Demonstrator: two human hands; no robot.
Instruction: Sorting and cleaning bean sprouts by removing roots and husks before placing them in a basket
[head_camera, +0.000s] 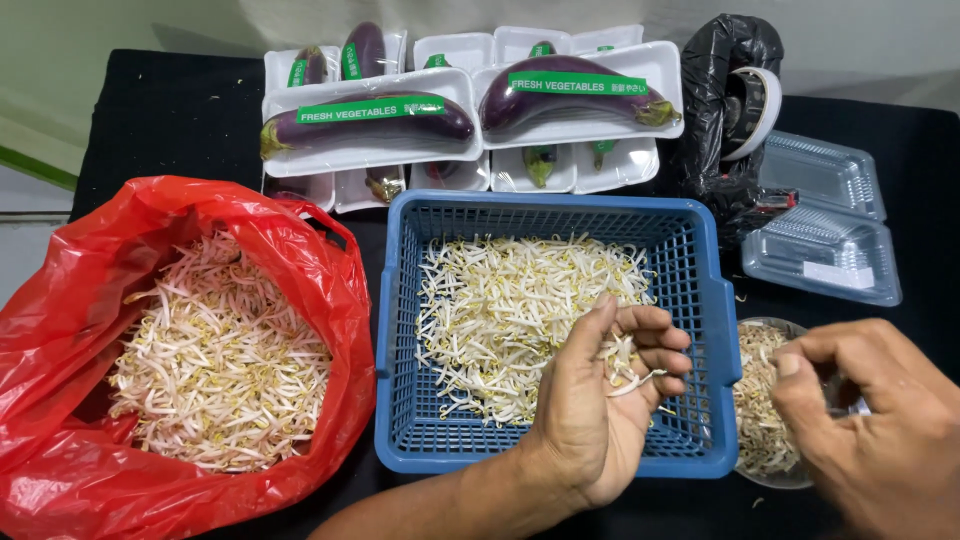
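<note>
We see the left hand cupped over the blue plastic mesh basket, fingers curled around a small clump of pale bean sprouts, a few strands trailing from the palm; beneath it a loose layer of sprouts covers the basket floor; the right hand hovers above a small clear plastic container partly filled with sprouts, just right of the basket, thumb and forefinger pressed together, though we cannot tell whether they pinch anything; to the left a red plastic bag lies open, heaped with more sprouts; behind stand white foam trays of wrapped purple aubergines, a crumpled black plastic bag, and empty clear hinged boxes.
</note>
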